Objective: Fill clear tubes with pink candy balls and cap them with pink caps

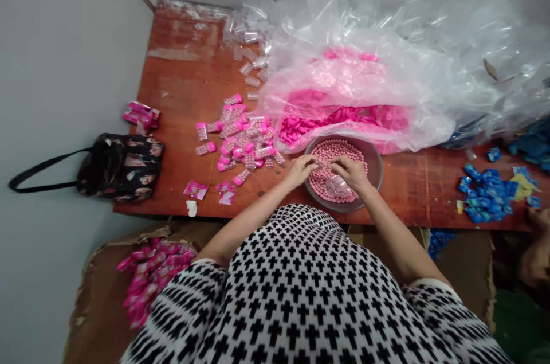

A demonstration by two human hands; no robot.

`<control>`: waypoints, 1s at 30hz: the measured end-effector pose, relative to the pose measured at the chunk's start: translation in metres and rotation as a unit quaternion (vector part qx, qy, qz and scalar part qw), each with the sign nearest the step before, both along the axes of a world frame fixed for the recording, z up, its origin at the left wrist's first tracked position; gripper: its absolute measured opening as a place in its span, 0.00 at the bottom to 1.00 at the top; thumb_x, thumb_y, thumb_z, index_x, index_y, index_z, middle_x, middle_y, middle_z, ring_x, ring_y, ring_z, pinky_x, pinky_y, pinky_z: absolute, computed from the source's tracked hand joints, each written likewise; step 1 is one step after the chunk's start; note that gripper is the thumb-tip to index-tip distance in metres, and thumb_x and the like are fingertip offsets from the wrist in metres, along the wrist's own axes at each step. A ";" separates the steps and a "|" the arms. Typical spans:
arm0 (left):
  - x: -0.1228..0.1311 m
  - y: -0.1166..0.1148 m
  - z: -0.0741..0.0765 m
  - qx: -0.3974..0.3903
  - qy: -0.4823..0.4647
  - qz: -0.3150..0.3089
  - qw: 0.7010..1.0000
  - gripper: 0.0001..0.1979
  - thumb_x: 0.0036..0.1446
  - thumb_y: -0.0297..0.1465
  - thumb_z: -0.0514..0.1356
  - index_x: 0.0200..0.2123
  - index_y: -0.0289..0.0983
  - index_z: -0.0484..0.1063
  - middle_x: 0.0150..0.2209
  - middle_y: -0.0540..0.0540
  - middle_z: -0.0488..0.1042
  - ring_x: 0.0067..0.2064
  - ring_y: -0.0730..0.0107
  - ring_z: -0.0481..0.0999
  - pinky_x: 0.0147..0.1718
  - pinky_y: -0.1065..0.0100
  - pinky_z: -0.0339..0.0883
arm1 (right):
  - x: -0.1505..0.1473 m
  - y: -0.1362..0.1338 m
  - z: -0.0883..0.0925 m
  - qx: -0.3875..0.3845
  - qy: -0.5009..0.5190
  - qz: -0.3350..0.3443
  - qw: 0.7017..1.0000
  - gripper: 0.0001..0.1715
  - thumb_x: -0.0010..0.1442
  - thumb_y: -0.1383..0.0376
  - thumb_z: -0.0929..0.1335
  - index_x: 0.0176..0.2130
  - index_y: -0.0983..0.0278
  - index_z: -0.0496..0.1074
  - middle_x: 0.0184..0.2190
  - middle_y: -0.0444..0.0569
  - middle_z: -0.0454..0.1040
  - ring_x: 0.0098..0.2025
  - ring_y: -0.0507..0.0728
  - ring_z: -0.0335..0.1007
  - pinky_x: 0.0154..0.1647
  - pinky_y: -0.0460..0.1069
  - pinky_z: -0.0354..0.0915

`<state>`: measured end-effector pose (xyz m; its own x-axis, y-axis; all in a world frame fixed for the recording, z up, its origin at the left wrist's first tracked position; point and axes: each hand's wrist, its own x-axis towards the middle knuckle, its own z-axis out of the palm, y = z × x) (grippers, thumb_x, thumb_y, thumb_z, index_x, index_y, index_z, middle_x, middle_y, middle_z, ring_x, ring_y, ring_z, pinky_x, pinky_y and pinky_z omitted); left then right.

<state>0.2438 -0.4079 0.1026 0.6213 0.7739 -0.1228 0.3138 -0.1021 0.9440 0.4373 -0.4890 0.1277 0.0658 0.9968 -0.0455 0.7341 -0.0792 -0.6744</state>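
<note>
Over a grey bowl (pixel 378 172) full of pink beads (pixel 320 187), both hands work close together. My left hand (pixel 303 170) is closed at the bowl's left side, its fingertips pinching what looks like a small clear plastic tube (pixel 322 163). Facing it, my right hand (pixel 350 173) has thumb and fingers pressed together above the beads; whatever they pinch is too small to make out. More clear plastic tubes (pixel 337 185) lie on the beads below the right hand. Left of the bowl is a pile of bead-filled tubes with pink caps (pixel 244 137).
A large clear bag (pixel 344 89) holding pink caps (pixel 309 123) lies behind the bowl. Empty tubes (pixel 252 82) are scattered at the back. Blue packets (pixel 487 195) lie right, near another person's hand (pixel 539 238). A black handbag (pixel 124 166) sits left; pink packets (pixel 154 275) fill a box below.
</note>
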 end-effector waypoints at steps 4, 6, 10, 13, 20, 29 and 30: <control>-0.023 -0.004 -0.012 -0.052 -0.044 0.046 0.997 0.15 0.54 0.30 0.58 0.46 0.35 0.72 0.45 0.42 0.75 0.44 0.65 0.75 0.46 0.62 0.68 | -0.002 0.025 -0.004 0.008 -0.117 -0.026 0.993 0.19 0.60 0.53 0.64 0.40 0.64 0.73 0.34 0.51 0.77 0.34 0.58 0.72 0.36 0.51 0.64; -0.036 -0.008 -0.016 -0.124 -0.093 0.072 0.985 0.16 0.54 0.33 0.58 0.46 0.34 0.71 0.44 0.41 0.76 0.42 0.64 0.76 0.44 0.61 0.70 | -0.015 0.054 -0.006 0.035 -0.156 0.028 0.987 0.18 0.63 0.56 0.62 0.44 0.65 0.72 0.41 0.55 0.75 0.42 0.60 0.70 0.42 0.52 0.63; -0.059 -0.016 -0.018 -0.247 -0.167 0.140 0.944 0.21 0.53 0.42 0.60 0.45 0.34 0.69 0.39 0.42 0.77 0.35 0.67 0.77 0.36 0.63 0.74 | -0.060 0.124 -0.024 0.000 -0.223 0.207 0.953 0.15 0.65 0.66 0.59 0.46 0.67 0.71 0.43 0.57 0.73 0.45 0.61 0.66 0.43 0.52 0.60; -0.074 -0.018 -0.017 -0.244 -0.174 0.205 0.932 0.22 0.49 0.44 0.62 0.42 0.33 0.70 0.37 0.43 0.77 0.34 0.68 0.77 0.36 0.65 0.74 | -0.090 0.165 -0.048 -0.029 -0.276 0.304 0.911 0.17 0.64 0.71 0.57 0.46 0.70 0.69 0.44 0.61 0.71 0.45 0.62 0.63 0.44 0.54 0.59; -0.098 -0.018 -0.029 -0.197 -0.142 0.279 0.929 0.24 0.51 0.43 0.61 0.47 0.33 0.71 0.41 0.43 0.77 0.38 0.68 0.77 0.40 0.64 0.73 | -0.094 0.193 -0.071 -0.017 -0.176 0.322 0.930 0.12 0.61 0.69 0.62 0.41 0.69 0.72 0.43 0.58 0.73 0.46 0.60 0.63 0.48 0.55 0.58; -0.075 0.000 -0.006 -0.031 -0.026 0.196 0.980 0.13 0.56 0.30 0.58 0.44 0.37 0.74 0.41 0.45 0.78 0.41 0.67 0.77 0.43 0.65 0.71 | -0.071 0.107 0.013 0.012 0.131 0.159 0.978 0.18 0.54 0.53 0.70 0.41 0.62 0.74 0.33 0.47 0.75 0.34 0.55 0.69 0.37 0.49 0.62; -0.071 0.001 -0.002 -0.010 -0.023 0.179 0.984 0.12 0.56 0.29 0.58 0.44 0.37 0.75 0.41 0.45 0.78 0.41 0.66 0.77 0.44 0.65 0.70 | -0.072 0.097 0.019 0.020 0.131 0.165 0.977 0.18 0.54 0.52 0.69 0.40 0.61 0.74 0.33 0.48 0.75 0.35 0.56 0.68 0.38 0.49 0.62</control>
<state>0.1728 -0.4071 0.1006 0.3144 0.9419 -0.1184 0.2838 0.0257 0.9585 0.3653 -0.3922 0.1466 -0.2683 0.9631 0.0227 0.5169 0.1638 -0.8402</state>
